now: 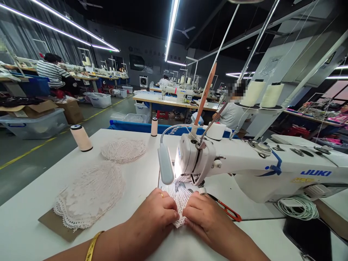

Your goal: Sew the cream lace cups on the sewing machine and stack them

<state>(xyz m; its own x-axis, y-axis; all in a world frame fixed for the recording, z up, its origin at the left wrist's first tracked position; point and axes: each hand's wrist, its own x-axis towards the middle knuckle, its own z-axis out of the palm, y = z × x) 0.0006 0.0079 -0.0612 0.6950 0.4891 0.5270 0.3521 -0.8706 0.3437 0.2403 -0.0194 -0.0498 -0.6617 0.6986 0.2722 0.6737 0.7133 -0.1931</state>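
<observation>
A white lace piece (pixel 179 203) runs from under the needle area of the white sewing machine (pixel 244 163) toward me. My left hand (pixel 157 212) grips its left edge, fingers closed. On the right edge, my right hand (pixel 202 214) pinches the same lace. A small lit lamp (pixel 165 165) hangs just above it on a bent neck. To the left lie a stack of lace pieces (pixel 91 192) on brown cardboard (pixel 58 224) and another lace stack (pixel 123 149) behind it. Orange-handled thread snips (pixel 228 211) lie beside my right hand.
Thread cones (pixel 81 138) and a smaller spool (pixel 154 127) stand at the table's far edge. On the right are a coil of pale cord (pixel 297 207) and a dark flat object (pixel 308 235). Beyond, people sit at other sewing tables (pixel 174 99), with plastic bins (pixel 35 123) on the floor.
</observation>
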